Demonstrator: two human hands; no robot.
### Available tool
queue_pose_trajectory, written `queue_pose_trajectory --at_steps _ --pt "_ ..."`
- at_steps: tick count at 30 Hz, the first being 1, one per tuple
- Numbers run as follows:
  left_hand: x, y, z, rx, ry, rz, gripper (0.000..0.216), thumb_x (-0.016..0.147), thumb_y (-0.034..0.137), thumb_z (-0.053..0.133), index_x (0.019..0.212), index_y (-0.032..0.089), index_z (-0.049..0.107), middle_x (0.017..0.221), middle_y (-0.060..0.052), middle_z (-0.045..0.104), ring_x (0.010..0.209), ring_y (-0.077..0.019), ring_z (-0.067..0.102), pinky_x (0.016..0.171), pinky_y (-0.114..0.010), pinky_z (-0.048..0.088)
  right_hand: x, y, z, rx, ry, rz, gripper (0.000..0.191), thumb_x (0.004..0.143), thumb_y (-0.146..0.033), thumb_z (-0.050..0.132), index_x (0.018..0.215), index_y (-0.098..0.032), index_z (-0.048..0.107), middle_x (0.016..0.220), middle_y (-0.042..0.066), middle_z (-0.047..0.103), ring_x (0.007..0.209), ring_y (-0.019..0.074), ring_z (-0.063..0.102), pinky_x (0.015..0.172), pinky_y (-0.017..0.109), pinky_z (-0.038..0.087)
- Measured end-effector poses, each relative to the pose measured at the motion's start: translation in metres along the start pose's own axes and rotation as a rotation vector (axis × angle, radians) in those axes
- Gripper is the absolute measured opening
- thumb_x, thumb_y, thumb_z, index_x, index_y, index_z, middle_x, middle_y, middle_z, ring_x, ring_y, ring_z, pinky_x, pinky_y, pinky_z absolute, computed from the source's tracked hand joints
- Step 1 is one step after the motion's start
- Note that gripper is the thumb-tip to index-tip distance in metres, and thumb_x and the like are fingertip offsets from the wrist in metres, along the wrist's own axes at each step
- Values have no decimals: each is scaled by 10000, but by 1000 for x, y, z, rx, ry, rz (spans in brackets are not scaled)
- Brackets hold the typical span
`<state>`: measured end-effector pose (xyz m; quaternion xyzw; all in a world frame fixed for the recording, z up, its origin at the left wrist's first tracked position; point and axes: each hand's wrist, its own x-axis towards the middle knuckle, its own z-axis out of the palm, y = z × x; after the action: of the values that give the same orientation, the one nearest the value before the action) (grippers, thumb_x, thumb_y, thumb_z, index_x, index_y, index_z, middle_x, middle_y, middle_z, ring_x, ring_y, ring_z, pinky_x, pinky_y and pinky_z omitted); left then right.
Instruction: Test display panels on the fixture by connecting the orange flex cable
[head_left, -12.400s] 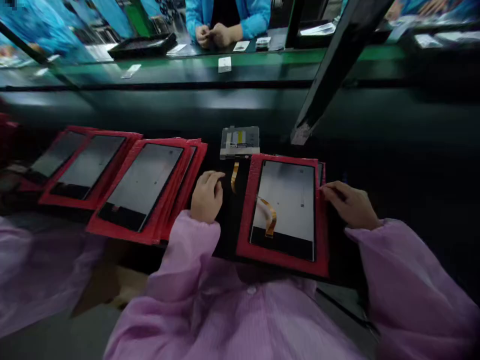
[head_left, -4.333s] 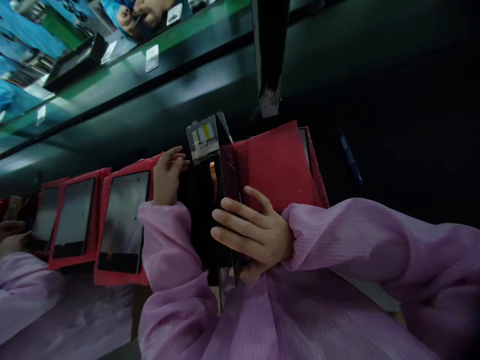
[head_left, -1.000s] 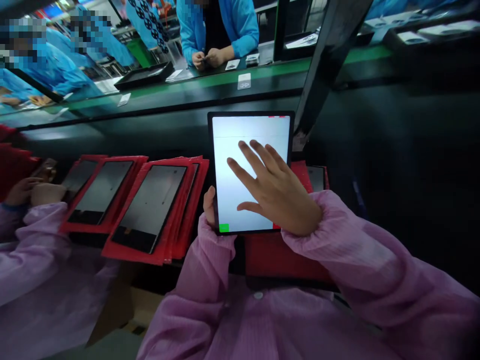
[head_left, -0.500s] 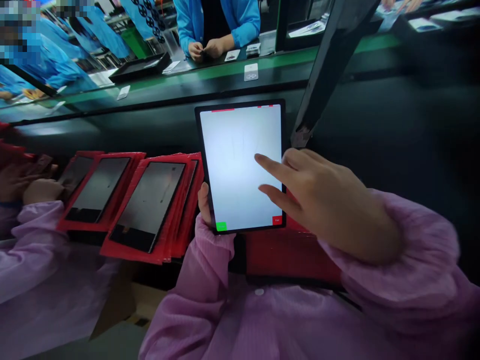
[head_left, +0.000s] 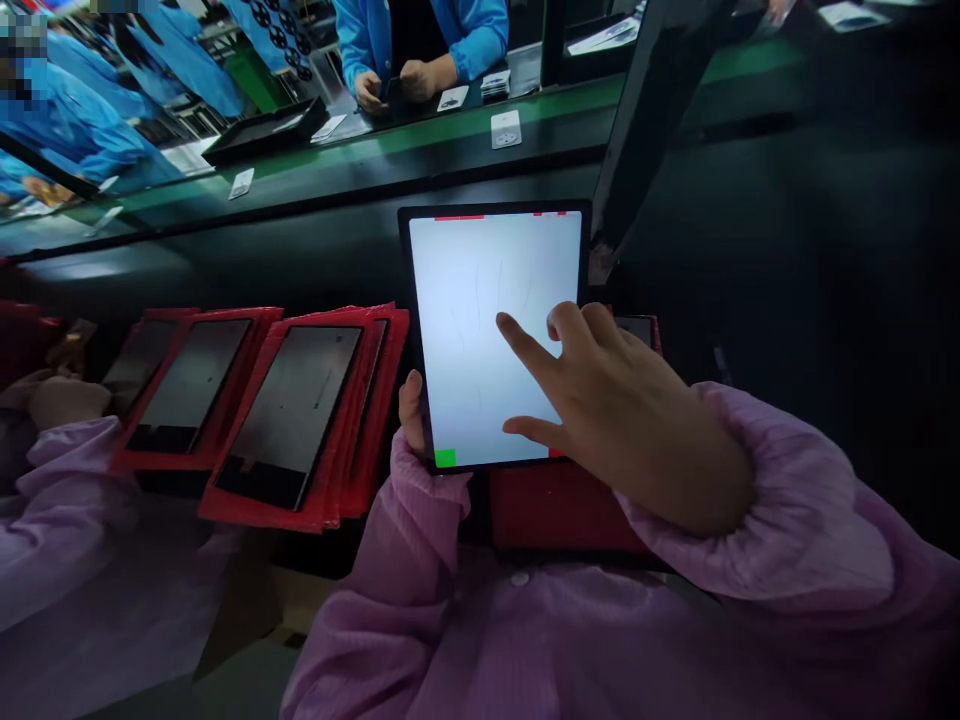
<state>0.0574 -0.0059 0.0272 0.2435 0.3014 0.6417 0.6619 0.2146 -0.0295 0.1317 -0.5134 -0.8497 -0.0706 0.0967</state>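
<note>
A tablet [head_left: 457, 370] with a lit white screen is held upright before me. Thin faint lines run down the screen, with red marks along its top edge and a green square in the lower left corner. My left hand [head_left: 412, 408] grips the tablet's lower left edge; only part of it shows, the rest being behind the tablet. Over the screen is my right hand [head_left: 600, 400], holding nothing, index finger stretched out and thumb apart. Its index fingertip is at the middle of the screen; whether it touches the glass I cannot tell.
Left of the tablet, several display panels [head_left: 300, 400] lie on red sleeves [head_left: 341, 500]. Another red sleeve [head_left: 555, 510] lies below the tablet. A neighbour's hand [head_left: 71, 400] is at far left. Beyond runs a conveyor [head_left: 315, 210] carrying white cards [head_left: 506, 129]; a person in blue [head_left: 420, 60] sits across it.
My right hand has moved left and slightly down over the screen, its thumb spreading lower. More faint lines show on the screen. The view has shifted slightly.
</note>
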Motion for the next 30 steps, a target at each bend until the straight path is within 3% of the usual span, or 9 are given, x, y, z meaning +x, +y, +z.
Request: queue_pose_trajectory --at_steps 3,6,9,12,15,18,20,26,30 --pt "0 1 0 -73 -26 0 499 836 557 451 1062 159 650 1098 -69 689 1278 -291 463 1063 -412 384 1 -2 -1 31 85 44 884 805 -536 663 1475 -130 253 1209 198 471 994 304 506 805 420 485" --pt "-2 0 0 -106 -82 -17 516 851 555 442 1044 128 657 1067 -84 695 1292 -287 448 1077 -411 370 6 0 2 56 228 59 975 788 -611 640 1506 -175 145 1390 213 349 1201 387 418 932 524 425" --pt "-3 -3 -1 -85 -89 -32 495 854 532 445 1049 130 658 1111 -76 684 1321 -281 415 1070 -403 388 15 0 15 74 265 3 983 751 -625 671 1496 -206 185 1496 166 235 1364 411 222 1056 598 291" --pt "-2 -4 -2 -30 -58 18 455 831 517 475 1066 173 656 1143 -45 678 1341 -278 392 1041 -396 430 22 -3 31 95 255 -37 1012 698 -585 742 1481 -197 230 1531 147 188 1407 381 141 1118 598 200" --pt "2 -4 -3 43 -7 95 431 833 520 463 1081 223 654 1157 -12 676 1331 -264 413 1025 -375 452 24 -10 42 100 232 -43 867 731 -468 760 1430 -160 351 1504 159 273 1386 360 230 1124 546 251" --pt "7 -4 -4 70 51 150 441 846 525 429 1111 243 641 1197 7 658 1304 -247 452 1032 -360 452 25 -18 48 53 260 -66 443 875 -257 629 1284 -115 534 1373 128 481 1273 298 424 1025 404 423" --pt "8 -4 -6 70 72 165 459 849 521 422 1144 231 623 1225 2 643 1294 -242 463 1033 -365 452 26 -21 49 27 310 -83 274 931 -164 512 1182 -107 609 1264 96 575 1177 256 503 917 341 487" --pt "5 -3 -5 -4 98 198 467 860 508 425 1189 220 589 1246 9 630 1281 -208 478 1022 -327 459 13 -15 20 109 214 -80 418 932 -321 537 1307 -137 532 1138 131 561 997 260 510 832 382 480" --pt "3 0 1 11 94 168 521 845 557 419 1220 232 576 1275 2 613 1258 -252 498 993 -365 481 -2 -12 2 76 78 -3 408 912 -377 555 1233 -128 595 1046 146 525 975 288 486 793 393 468"
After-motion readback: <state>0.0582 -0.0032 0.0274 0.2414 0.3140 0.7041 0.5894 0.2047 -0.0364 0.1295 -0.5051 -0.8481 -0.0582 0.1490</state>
